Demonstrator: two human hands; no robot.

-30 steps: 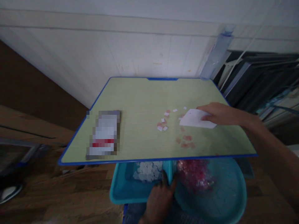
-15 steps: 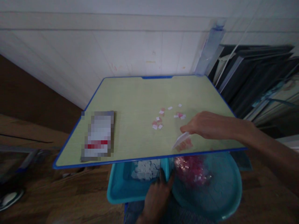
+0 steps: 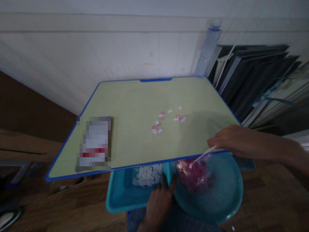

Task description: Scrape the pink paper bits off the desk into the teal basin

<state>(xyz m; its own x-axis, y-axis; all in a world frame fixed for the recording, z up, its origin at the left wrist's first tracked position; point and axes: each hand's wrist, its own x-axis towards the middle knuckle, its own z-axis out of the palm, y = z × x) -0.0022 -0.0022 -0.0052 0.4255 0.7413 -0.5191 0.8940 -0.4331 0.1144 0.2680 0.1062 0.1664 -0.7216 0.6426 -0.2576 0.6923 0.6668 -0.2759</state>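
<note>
My right hand is closed on a thin white card, seen nearly edge-on, its lower end beyond the table's front edge. Below it, a round teal basin holds a heap of shiny pink pieces. My left hand is low at the front, its fingers straddling and pinching the touching rims of that basin and a rectangular teal tray. Small white pieces lie in the tray. On the pale green folding table are scattered white squares and pink bits.
A blurred-out flat object lies at the table's left. Behind the right corner stands a clear plastic bottle against the white wall. Dark flat panels lean at the right. A shoe shows at lower left.
My right hand and the card have moved right and toward me, past the table's front edge. The pink pieces beside the card have left the tabletop. My left hand stays at the rims.
</note>
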